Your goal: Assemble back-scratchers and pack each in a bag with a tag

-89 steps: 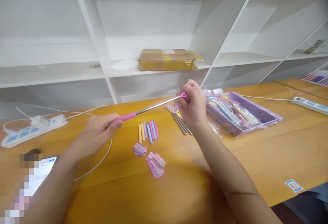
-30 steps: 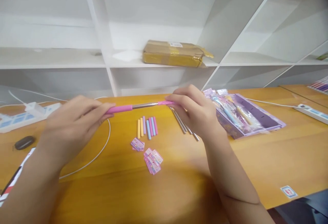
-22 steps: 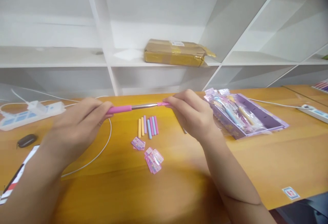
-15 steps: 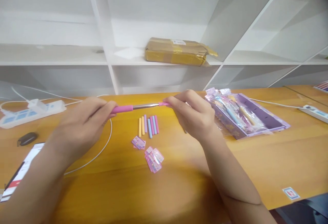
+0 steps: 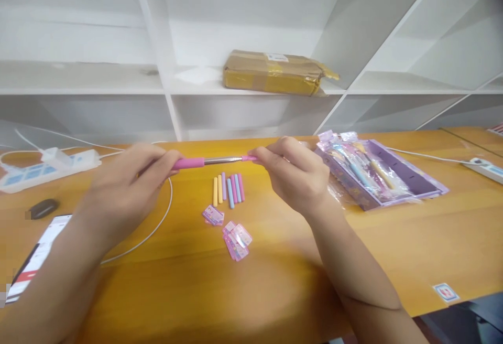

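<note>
Both my hands hold a telescopic metal rod [image 5: 222, 160] level above the wooden table [image 5: 393, 244]. My left hand [image 5: 129, 186] is closed round its pink grip [image 5: 190, 163]. My right hand [image 5: 296, 173] pinches the pink tip at the other end. Only a short stretch of bare metal shows between them. Below the rod lie several short coloured sleeves [image 5: 228, 189] in a row, yellow, purple, blue and pink. Nearer to me lie small pink printed tags [image 5: 236, 239] in two little heaps.
A purple tray [image 5: 408, 181] with wrapped items stands right of my right hand. A white power strip [image 5: 47, 163] and its cable [image 5: 157, 223] lie at the left, with a dark oval object [image 5: 41, 208] and a phone [image 5: 33, 257]. A taped cardboard parcel [image 5: 275, 73] rests on the white shelf behind.
The rod has been pushed together: it was long and slanted 3 s ago, and is now short and level. My hands have come closer, and my right hand now hides the metal rods on the table.
</note>
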{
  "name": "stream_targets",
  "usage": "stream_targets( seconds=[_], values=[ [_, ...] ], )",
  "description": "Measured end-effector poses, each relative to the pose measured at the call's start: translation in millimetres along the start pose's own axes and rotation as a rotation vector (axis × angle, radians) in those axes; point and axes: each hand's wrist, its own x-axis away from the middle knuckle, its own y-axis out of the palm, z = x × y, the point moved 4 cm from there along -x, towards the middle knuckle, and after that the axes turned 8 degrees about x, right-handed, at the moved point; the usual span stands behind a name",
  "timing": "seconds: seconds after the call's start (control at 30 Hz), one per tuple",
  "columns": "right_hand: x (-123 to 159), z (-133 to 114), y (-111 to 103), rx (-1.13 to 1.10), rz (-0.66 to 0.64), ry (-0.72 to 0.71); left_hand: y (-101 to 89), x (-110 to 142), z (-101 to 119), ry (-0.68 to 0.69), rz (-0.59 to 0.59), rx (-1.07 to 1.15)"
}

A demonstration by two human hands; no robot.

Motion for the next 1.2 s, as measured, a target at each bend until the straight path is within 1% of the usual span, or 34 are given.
stream_targets(
  seconds=[0.17,0.23,0.47,0.6,0.7,0.77,0.83,0.87,0.93,1.0,1.1,1.2],
  values=[
    [2,1,4,0.060,0.029,-0.107,3.9,-2,3,-0.010,-0.017,0.038],
    [3,1,5,0.080,0.030,-0.130,5.2,-3,4,-0.003,-0.022,0.042],
    [7,-2,12,0.074,-0.028,-0.104,3.7,-2,3,0.016,-0.029,0.000],
    [8,-2,14,0.069,-0.039,-0.105,2.4,0,5,0.040,-0.046,-0.022],
    [6,2,10,0.066,-0.059,-0.019,3.6,0,12,0.109,-0.041,-0.010],
    [3,3,5,0.065,-0.077,0.024,4.0,0,17,0.212,-0.012,-0.009],
    [0,0,1,0.078,-0.109,0.008,4.0,0,19,0.309,0.017,-0.032],
    [-1,-3,0,0.090,-0.138,-0.010,4.2,-1,19,0.334,0.020,-0.053],
    [-3,-8,0,0.115,-0.200,-0.041,5.0,-2,15,0.333,0.000,-0.098],
    [-5,-12,4,0.148,-0.242,-0.060,7.1,-4,12,0.319,-0.047,-0.139],
    [-4,-17,17,0.203,-0.284,-0.106,13.1,-4,8,0.314,-0.116,-0.178],
    [-1,-21,31,0.227,-0.330,-0.149,23.1,0,9,0.340,-0.192,-0.197]
  ],
)
